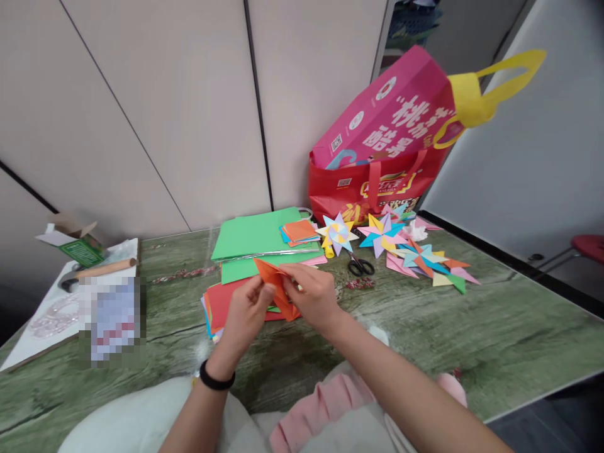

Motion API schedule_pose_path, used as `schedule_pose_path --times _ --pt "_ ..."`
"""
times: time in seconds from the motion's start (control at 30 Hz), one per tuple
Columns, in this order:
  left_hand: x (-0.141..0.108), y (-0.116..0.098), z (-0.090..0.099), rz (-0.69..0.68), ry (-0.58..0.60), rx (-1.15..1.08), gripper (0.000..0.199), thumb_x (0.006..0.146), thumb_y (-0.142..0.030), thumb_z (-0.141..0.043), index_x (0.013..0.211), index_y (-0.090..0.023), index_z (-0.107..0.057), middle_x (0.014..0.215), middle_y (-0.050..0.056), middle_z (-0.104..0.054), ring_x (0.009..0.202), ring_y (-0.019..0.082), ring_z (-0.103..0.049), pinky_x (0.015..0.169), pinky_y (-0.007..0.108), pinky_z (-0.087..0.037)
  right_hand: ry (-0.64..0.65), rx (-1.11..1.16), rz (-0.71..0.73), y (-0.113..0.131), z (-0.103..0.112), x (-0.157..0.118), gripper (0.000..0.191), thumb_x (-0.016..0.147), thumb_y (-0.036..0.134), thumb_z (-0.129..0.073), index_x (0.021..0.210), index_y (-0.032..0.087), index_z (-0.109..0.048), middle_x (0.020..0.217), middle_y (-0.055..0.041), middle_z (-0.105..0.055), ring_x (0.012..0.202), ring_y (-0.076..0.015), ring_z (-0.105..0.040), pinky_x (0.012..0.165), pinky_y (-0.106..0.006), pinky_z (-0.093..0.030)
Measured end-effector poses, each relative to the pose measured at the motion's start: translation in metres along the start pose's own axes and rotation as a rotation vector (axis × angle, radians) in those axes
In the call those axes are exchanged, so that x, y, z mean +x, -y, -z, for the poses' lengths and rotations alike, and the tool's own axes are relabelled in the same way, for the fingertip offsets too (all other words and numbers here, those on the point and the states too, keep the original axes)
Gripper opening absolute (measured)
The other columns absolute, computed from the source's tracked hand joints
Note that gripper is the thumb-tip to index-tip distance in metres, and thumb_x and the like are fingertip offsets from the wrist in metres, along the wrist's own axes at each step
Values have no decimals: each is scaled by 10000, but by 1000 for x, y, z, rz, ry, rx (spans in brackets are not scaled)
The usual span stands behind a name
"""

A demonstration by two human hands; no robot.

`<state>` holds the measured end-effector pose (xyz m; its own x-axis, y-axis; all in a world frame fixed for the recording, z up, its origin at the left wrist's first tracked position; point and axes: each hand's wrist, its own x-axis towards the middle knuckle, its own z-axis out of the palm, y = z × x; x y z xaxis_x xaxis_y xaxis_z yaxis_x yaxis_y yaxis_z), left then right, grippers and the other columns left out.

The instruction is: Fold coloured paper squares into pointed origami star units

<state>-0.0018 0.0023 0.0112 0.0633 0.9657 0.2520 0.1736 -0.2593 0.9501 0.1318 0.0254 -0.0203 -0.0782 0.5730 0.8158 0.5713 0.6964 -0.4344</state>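
An orange folded paper (278, 284) is held up between both hands over the table. My left hand (250, 309), with a black band at the wrist, pinches its left side between thumb and fingers. My right hand (314, 294) grips the right side, with fingertips partly hidden behind the folds. Just beyond and below the hands lie red paper sheets (221, 306) and larger green sheets (259, 231). On the green stack rests a small pile of orange-topped paper squares (300, 231).
Black-handled scissors (361, 267) and folded paper stars (338, 233) lie right of the sheets. More folded pieces (425, 258) sit further right. A red bag (344, 189) stands behind. At the left are a green box (85, 248) and a white board (33, 340).
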Motion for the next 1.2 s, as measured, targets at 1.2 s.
schedule_pose_path --times 1.2 --pt "0 -8 12 407 298 -461 291 766 -386 -589 651 -160 -445 478 -79 -421 311 -2 -294 334 132 -193 385 1102 -829 -2 7 16 257 689 390 -665 702 149 -579 668 5 -601 577 -73 -566 486 -166 -468"
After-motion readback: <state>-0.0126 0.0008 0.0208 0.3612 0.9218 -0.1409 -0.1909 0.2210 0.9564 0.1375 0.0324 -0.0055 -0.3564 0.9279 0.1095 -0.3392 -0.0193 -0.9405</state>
